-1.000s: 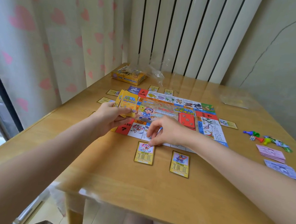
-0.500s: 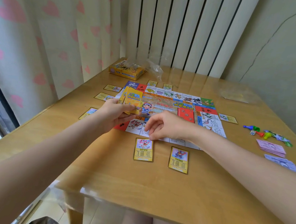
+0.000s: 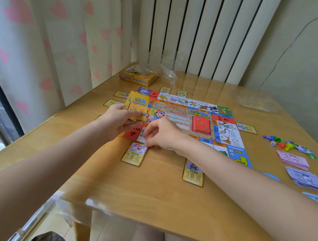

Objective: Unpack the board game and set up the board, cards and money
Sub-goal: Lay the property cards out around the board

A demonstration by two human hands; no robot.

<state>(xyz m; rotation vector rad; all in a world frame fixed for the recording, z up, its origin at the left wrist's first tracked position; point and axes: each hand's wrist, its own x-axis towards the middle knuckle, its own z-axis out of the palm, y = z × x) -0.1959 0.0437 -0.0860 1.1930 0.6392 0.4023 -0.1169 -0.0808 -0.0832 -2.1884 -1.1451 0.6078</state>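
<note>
The colourful game board [image 3: 193, 119] lies flat in the middle of the wooden table [image 3: 147, 193]. My left hand [image 3: 115, 120] grips a fanned deck of yellow-backed cards [image 3: 138, 106] above the board's near left corner. My right hand [image 3: 164, 134] hovers at the board's front edge, its loosely bent fingertips just above a face-up property card [image 3: 134, 154]. A second property card [image 3: 193, 172] lies to the right of it. A red card stack [image 3: 201, 124] sits on the board. Pink money [image 3: 293, 160] and purple money [image 3: 306, 179] lie at the right.
More property cards lie around the board at the left [image 3: 113, 102], back [image 3: 165, 90] and right [image 3: 246, 128]. Coloured pawns and a die [image 3: 280, 142] sit at the right. The yellow game box [image 3: 137, 76] and crumpled plastic wrap [image 3: 168, 72] stand at the far left corner.
My right hand has lifted off the left front card and drawn slightly back toward the deck. The left hand keeps holding the deck in nearly the same place.
</note>
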